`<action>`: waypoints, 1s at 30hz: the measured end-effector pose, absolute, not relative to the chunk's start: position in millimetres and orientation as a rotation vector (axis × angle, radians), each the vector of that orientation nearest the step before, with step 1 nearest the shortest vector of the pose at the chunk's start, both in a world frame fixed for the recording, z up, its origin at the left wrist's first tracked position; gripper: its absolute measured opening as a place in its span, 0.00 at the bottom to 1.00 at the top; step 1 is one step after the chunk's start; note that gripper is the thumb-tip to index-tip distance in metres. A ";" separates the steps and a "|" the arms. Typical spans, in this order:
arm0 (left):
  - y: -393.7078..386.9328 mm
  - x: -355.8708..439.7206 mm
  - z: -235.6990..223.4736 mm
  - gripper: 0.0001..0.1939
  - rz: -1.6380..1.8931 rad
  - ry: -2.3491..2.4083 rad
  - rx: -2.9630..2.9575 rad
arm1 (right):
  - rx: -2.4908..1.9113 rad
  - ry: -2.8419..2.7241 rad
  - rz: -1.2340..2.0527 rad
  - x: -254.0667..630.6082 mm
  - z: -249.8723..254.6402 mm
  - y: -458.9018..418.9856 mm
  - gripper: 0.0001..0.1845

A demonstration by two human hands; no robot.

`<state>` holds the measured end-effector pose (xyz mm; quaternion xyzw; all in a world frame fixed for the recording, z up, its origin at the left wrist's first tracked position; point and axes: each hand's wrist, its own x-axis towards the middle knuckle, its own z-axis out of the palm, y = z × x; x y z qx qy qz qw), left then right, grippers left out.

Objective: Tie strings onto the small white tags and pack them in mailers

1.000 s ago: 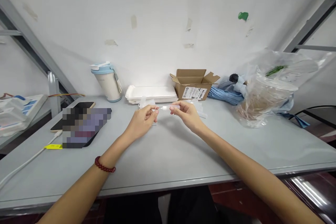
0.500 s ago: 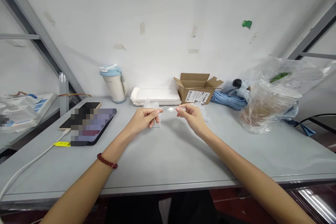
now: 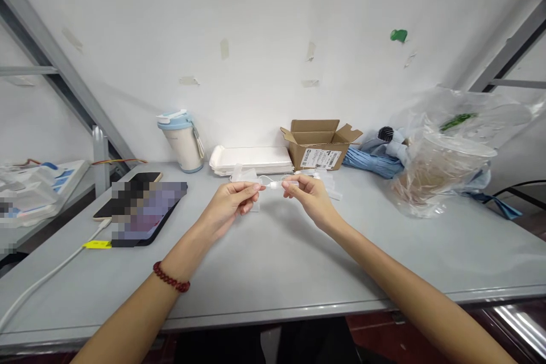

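Observation:
Between my two hands is a small clear tube with a white end, held above the table. My right hand pinches its clear part between thumb and fingers. A thin pale loop or cord arches over the white end. My left hand is closed in a pinch near the white end; a tiny tip shows at its fingertips, and I cannot make out what it is. Behind my left hand lies a clear plastic bag. More clear plastic pieces lie behind my right hand.
At the back stand a stack of white trays and an open cardboard box. A cup with a blue lid and two phones are on the left. Blue cloth and a plastic-bagged container sit on the right.
My hands have come slightly closer together around the white end. The thin loop now arches higher above it. The whole view has shifted slightly.

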<state>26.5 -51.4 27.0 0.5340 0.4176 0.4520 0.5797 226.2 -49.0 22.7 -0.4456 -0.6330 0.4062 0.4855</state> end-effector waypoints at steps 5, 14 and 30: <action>-52.8 30.5 27.6 0.12 1.092 0.946 1.184 | -1.076 -1.541 0.989 227.1 22.8 -50.2 0.18; -51.6 33.3 27.3 0.10 1.105 0.869 1.079 | -1.072 -1.535 0.987 226.4 25.0 -52.5 0.18; -53.0 31.9 29.1 0.11 1.113 0.815 1.026 | -1.069 -1.515 1.025 226.6 24.4 -52.3 0.18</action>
